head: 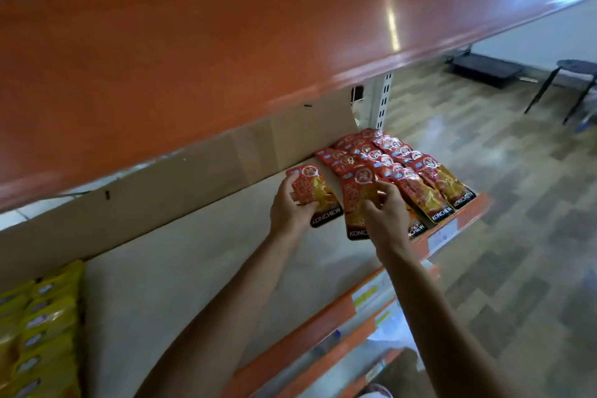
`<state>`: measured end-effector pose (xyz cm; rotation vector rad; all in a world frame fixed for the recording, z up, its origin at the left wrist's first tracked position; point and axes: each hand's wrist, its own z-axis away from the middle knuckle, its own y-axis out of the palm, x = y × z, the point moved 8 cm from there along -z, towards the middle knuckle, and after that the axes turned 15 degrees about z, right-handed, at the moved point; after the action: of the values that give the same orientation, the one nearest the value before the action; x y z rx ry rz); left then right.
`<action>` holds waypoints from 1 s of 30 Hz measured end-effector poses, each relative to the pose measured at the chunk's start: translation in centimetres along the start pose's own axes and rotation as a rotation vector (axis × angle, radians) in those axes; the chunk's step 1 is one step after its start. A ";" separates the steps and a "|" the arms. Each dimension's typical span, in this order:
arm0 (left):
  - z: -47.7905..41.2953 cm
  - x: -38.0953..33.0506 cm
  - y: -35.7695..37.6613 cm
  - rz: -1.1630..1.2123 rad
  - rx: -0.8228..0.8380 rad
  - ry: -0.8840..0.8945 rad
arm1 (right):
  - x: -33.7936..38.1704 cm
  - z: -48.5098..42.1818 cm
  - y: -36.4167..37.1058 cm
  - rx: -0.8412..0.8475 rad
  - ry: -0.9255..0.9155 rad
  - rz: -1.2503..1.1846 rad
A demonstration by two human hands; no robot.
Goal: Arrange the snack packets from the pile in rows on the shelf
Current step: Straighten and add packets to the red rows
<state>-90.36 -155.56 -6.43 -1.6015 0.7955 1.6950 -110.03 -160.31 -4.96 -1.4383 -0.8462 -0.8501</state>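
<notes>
1. Beige shelf (193, 268) with an orange front edge, seen from above; cardboard back panel (193, 165) standing along its rear edge.
2. At the shelf's right end: rows of red packets (397, 158), overlapping like shingles from the back panel out to the front edge, with "KONCHEW" legible on the dark bottom strips nearest the front.
3. Just left of those rows, about midway between the rear and front edges: one red snack packet (318, 194), top end toward the back panel, dark strip toward the front, slightly askew.
4. Gripped by the left hand (290, 207), fingers curled onto the packet's face from its left side. Impossible to tell whether lying flat or lifted a little off the shelf.
5. Just beside it, on the left flank of the rows: a second packet (355, 191), bottom strip close to the front edge.
6. Held by the right hand (384, 213), fingers bent and pinching the wrapper near its middle, forearm reaching in across the front edge.
7. At the shelf's left end, near the front edge: yellow packets (38, 326) in tight overlapping rows, well apart from the red ones.
8. Overhead, blurred: orange upper shelf (226, 58).
9. Behind the right rear corner: white slotted upright (383, 100).
10. On the orange front edge below the red rows: pale price label (440, 236).
11. Beyond the right end, on the floor: dark stool (576, 66).
</notes>
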 end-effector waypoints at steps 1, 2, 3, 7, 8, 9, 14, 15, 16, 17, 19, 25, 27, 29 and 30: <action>-0.8 0.0 0.3 -0.043 0.004 0.014 | 0.2 -0.9 0.2 0.027 -0.013 0.009; -1.4 0.1 0.8 -0.082 0.010 0.018 | 0.5 -1.8 0.1 0.050 -0.028 0.017; -2.0 0.2 1.2 -0.115 0.014 0.014 | 0.7 -2.8 0.1 0.063 -0.043 0.024; -3.7 1.0 2.4 -0.241 -0.026 0.034 | 1.7 -6.2 0.0 0.104 -0.109 0.026; -4.0 1.2 2.6 -0.275 -0.039 0.037 | 1.9 -6.9 0.0 0.116 -0.132 0.025; -4.3 1.3 2.9 -0.306 -0.048 0.034 | 1.9 -7.4 0.1 0.132 -0.145 0.022; -5.8 0.1 4.8 -0.581 -0.019 0.132 | 1.4 -9.8 0.5 0.207 -0.186 0.031; -6.2 0.1 5.1 -0.635 -0.025 0.157 | 1.4 -10.2 0.6 0.218 -0.195 0.037; -6.5 0.4 5.3 -0.675 -0.046 0.158 | 1.4 -10.5 0.7 0.231 -0.201 0.037; -7.0 0.9 5.2 -0.700 -0.071 0.147 | 1.5 -10.7 0.8 0.245 -0.205 0.034; -7.5 1.6 5.2 -0.762 -0.096 0.138 | 1.6 -11.1 1.0 0.269 -0.215 0.031; -7.3 1.2 5.4 -0.854 -0.062 0.100 | 2.2 -11.9 1.7 0.324 -0.274 0.050; -7.2 1.2 5.4 -0.853 -0.060 0.084 | 2.3 -11.9 1.9 0.351 -0.269 0.041; -7.2 1.1 5.4 -0.840 -0.067 0.083 | 2.6 -12.0 2.0 0.360 -0.276 0.041; -7.2 1.1 5.3 -0.824 -0.080 0.086 | 2.7 -12.1 2.0 0.359 -0.283 0.043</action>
<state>-90.43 -164.42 -8.00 -1.7267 0.0523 1.0673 -107.26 -172.40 -3.08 -1.2659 -1.1147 -0.4362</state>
